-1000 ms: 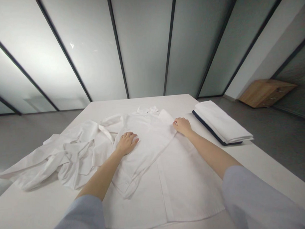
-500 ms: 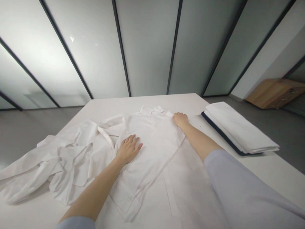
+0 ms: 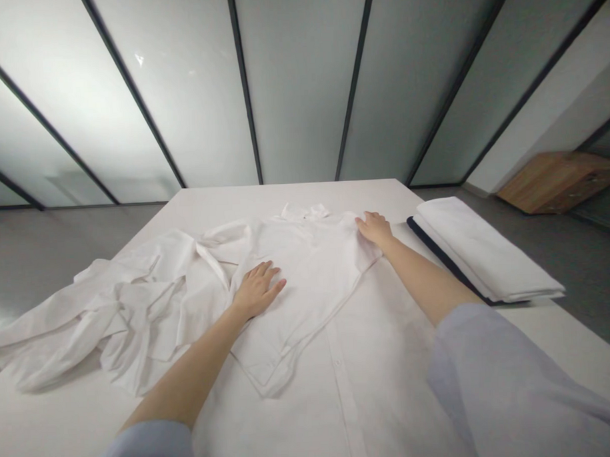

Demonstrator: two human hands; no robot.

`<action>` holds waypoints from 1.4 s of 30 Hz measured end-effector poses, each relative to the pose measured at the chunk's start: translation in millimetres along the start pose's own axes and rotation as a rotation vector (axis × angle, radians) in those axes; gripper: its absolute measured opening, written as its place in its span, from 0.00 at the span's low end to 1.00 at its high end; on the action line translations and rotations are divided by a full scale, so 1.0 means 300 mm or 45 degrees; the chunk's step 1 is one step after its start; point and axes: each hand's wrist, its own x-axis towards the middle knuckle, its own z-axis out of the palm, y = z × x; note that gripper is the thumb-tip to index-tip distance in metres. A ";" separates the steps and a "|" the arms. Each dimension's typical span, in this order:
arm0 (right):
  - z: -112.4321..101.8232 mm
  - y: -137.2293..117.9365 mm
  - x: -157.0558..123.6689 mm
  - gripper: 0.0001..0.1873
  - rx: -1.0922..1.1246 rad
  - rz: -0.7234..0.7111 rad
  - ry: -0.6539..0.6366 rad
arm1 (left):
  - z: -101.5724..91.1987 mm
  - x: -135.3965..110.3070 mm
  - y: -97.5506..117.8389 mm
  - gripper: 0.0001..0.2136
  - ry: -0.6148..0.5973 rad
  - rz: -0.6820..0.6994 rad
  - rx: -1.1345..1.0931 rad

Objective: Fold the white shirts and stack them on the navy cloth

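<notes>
A white button-up shirt (image 3: 306, 255) lies spread on the white table, its collar at the far end and one sleeve folded diagonally across the front. My left hand (image 3: 257, 290) rests on the shirt's left part, palm down with the fingers spread. At the far right shoulder, my right hand (image 3: 375, 229) has its fingers closed on the shirt's edge, where the cloth is drawn up a little. The fingertips there are partly hidden.
A heap of crumpled white clothing (image 3: 152, 300) covers the table's left side. To the right, a folded white garment (image 3: 486, 249) lies on a dark folded one (image 3: 446, 260). Frosted glass panels (image 3: 300, 89) stand behind the table (image 3: 218, 199); a wooden cabinet (image 3: 558, 181) is at far right.
My right hand has shifted slightly right, and the folded sleeve's edge has moved with it. My left hand stays on the shirt. The view has tilted slightly.
</notes>
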 end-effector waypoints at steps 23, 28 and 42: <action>0.026 0.112 -0.448 0.34 -0.011 -0.496 -0.217 | -0.125 -0.172 0.045 0.18 -0.272 -0.258 -0.005; 0.026 0.109 -0.446 0.33 -0.012 -0.494 -0.214 | -0.165 -0.249 -0.007 0.18 -0.385 -0.187 -0.779; -0.019 0.026 -0.429 0.28 0.060 -0.309 -0.118 | -0.118 -0.183 0.005 0.25 0.038 0.160 -0.005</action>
